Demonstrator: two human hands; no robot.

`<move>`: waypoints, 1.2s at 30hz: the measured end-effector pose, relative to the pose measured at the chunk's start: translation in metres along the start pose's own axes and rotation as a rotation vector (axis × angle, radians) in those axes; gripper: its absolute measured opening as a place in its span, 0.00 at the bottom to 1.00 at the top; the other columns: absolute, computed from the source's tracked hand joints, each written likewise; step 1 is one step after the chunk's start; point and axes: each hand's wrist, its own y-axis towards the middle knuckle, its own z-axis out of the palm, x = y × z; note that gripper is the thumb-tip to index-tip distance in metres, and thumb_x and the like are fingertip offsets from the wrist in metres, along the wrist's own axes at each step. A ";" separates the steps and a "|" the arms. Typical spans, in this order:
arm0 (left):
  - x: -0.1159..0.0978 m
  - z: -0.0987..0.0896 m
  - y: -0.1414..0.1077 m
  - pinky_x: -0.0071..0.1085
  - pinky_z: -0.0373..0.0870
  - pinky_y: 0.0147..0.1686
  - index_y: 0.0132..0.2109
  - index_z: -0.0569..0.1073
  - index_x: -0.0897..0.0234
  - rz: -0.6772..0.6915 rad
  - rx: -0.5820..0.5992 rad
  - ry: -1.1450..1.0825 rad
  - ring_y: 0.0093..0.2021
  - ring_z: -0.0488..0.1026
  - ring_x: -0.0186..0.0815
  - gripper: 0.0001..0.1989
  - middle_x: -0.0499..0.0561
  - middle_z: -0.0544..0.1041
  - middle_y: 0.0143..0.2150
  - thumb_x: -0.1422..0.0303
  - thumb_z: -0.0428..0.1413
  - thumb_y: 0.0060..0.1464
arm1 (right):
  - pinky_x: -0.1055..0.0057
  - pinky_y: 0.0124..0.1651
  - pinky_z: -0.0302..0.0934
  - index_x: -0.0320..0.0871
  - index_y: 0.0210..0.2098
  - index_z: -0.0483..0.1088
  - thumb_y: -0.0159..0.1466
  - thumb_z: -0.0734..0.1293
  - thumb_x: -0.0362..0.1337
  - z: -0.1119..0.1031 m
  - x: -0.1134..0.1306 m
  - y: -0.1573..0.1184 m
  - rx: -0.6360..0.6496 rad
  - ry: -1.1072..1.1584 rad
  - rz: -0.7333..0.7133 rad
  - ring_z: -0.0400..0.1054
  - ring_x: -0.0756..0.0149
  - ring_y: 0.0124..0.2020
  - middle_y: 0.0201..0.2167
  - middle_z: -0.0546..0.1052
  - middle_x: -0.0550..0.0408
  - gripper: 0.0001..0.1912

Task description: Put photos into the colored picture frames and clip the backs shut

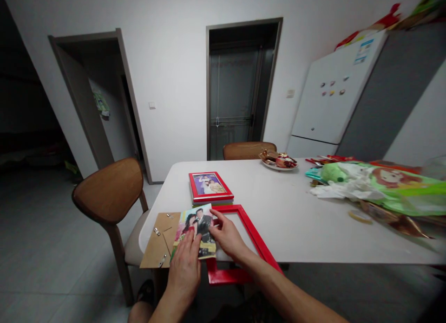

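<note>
A wedding-style photo print point(206, 239) lies partly over the brown backing board point(156, 242), whose metal clips show on the left. My left hand point(185, 262) rests flat on the photo's lower left part, fingers stretched out. At the photo's right edge, my right hand point(228, 235) grips it between thumb and fingers. Beneath my right wrist is a red picture frame point(256, 232) with an open middle, its lower end jutting past the table edge. Just behind, a second red frame with a photo in it point(210, 184) lies on top of a small stack.
The white table point(289, 221) carries a plate of fruit point(278, 161) at the back and green plastic bags with crumpled tissue point(369, 181) on the right. Wooden chairs stand at the left point(111, 193) and behind the table point(249, 150). A white fridge point(325, 95) is at the far right.
</note>
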 end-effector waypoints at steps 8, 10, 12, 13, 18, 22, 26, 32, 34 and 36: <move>-0.011 -0.050 0.024 0.38 0.66 0.42 0.43 0.69 0.67 -0.474 -0.396 -0.788 0.41 0.71 0.42 0.16 0.54 0.76 0.38 0.63 0.47 0.50 | 0.76 0.24 0.58 0.39 0.42 0.64 0.51 0.64 0.40 0.007 0.025 -0.013 0.046 0.385 0.171 0.65 0.73 0.23 0.28 0.72 0.54 0.20; -0.024 -0.047 0.023 0.36 0.68 0.39 0.44 0.68 0.69 -0.554 -0.405 -1.085 0.39 0.72 0.42 0.19 0.54 0.76 0.36 0.59 0.48 0.50 | 0.77 0.23 0.57 0.39 0.38 0.65 0.52 0.62 0.41 0.004 0.015 -0.015 0.082 0.479 0.277 0.65 0.74 0.21 0.25 0.72 0.55 0.16; -0.038 -0.037 0.019 0.35 0.68 0.39 0.45 0.67 0.70 -0.562 -0.313 -1.306 0.41 0.72 0.42 0.21 0.56 0.76 0.37 0.58 0.49 0.49 | 0.76 0.24 0.59 0.40 0.35 0.66 0.53 0.60 0.40 -0.003 0.005 -0.015 0.036 0.608 0.300 0.66 0.73 0.21 0.24 0.73 0.55 0.12; -0.044 -0.032 0.017 0.35 0.68 0.40 0.47 0.66 0.71 -0.551 -0.246 -1.362 0.42 0.71 0.42 0.22 0.57 0.76 0.39 0.59 0.50 0.49 | 0.76 0.26 0.60 0.41 0.35 0.66 0.53 0.60 0.38 -0.009 0.002 -0.014 -0.017 0.650 0.283 0.67 0.72 0.23 0.25 0.74 0.55 0.11; -0.050 -0.014 0.007 0.36 0.60 0.50 0.55 0.56 0.70 -0.436 -0.105 -1.214 0.53 0.62 0.41 0.26 0.61 0.64 0.54 0.64 0.49 0.50 | 0.72 0.28 0.62 0.40 0.43 0.65 0.50 0.58 0.30 -0.059 -0.001 -0.004 -0.151 0.435 0.206 0.69 0.67 0.25 0.28 0.76 0.53 0.20; -0.048 -0.011 -0.002 0.40 0.54 0.54 0.54 0.58 0.68 -0.316 0.050 -0.729 0.55 0.58 0.41 0.25 0.59 0.62 0.55 0.69 0.49 0.47 | 0.72 0.27 0.62 0.37 0.50 0.60 0.49 0.53 0.27 -0.090 -0.005 0.003 -0.153 0.137 0.267 0.69 0.67 0.24 0.27 0.76 0.51 0.28; -0.052 -0.003 -0.010 0.42 0.52 0.55 0.52 0.62 0.71 -0.180 0.222 -0.417 0.57 0.55 0.43 0.26 0.61 0.60 0.56 0.74 0.51 0.42 | 0.74 0.30 0.62 0.35 0.49 0.62 0.48 0.52 0.26 -0.094 -0.017 0.010 -0.117 -0.057 0.248 0.70 0.67 0.28 0.30 0.76 0.50 0.29; -0.047 0.005 -0.016 0.43 0.55 0.54 0.50 0.64 0.71 -0.042 0.206 -0.296 0.57 0.55 0.43 0.24 0.63 0.60 0.56 0.75 0.53 0.42 | 0.76 0.33 0.61 0.34 0.45 0.66 0.48 0.52 0.26 -0.093 -0.031 0.023 -0.196 -0.268 0.178 0.70 0.67 0.33 0.35 0.75 0.49 0.26; -0.044 0.006 -0.017 0.43 0.56 0.53 0.49 0.64 0.70 -0.018 0.207 -0.282 0.56 0.56 0.43 0.23 0.63 0.60 0.56 0.75 0.53 0.41 | 0.76 0.32 0.61 0.34 0.44 0.67 0.48 0.52 0.26 -0.093 -0.031 0.024 -0.184 -0.300 0.187 0.70 0.67 0.32 0.34 0.76 0.49 0.26; -0.044 0.005 -0.016 0.44 0.56 0.53 0.48 0.65 0.70 -0.008 0.217 -0.279 0.56 0.56 0.43 0.23 0.63 0.60 0.56 0.75 0.54 0.41 | 0.76 0.32 0.60 0.36 0.44 0.68 0.48 0.53 0.26 -0.092 -0.030 0.024 -0.133 -0.325 0.180 0.70 0.67 0.32 0.32 0.76 0.51 0.25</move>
